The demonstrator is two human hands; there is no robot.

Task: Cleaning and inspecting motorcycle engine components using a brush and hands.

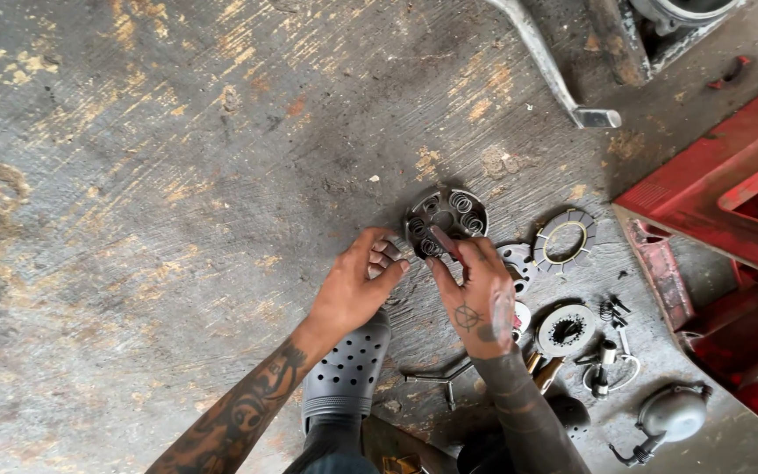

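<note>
Left hand (357,285) steadies the round clutch plate (447,219) at its rim, fingers curled. Right hand (477,294) pinches a small dark tool (443,240) onto its springs, keeping the plate flat on the concrete floor (177,175).

Grey concrete floor (177,158), scored with fine lines and blotched with worn yellow-brown patches and dark oily stains. Daylight falls flat and even across it. A red metal frame (721,202) stands at the right edge. At the top, a bent grey metal bar (546,66) lies beside a dark machine base (651,31).
</note>
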